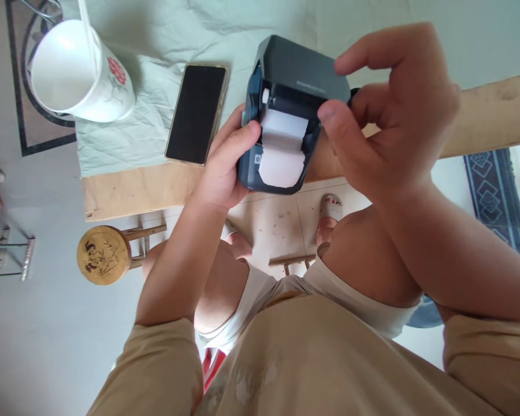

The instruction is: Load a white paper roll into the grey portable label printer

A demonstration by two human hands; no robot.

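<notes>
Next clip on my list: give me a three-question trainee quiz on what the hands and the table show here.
1. True or false: the left hand grips the side of the dark label printer.
2. Multiple choice: what lies on the pale cloth between the white cup and the printer? A) a phone B) a pair of scissors C) a pen
3. Fill in: the white paper coming out of the printer's open compartment sits just below the right hand's ____.

Key: 1 true; 2 A, the phone lies face up, screen dark; 3 thumb.
</notes>
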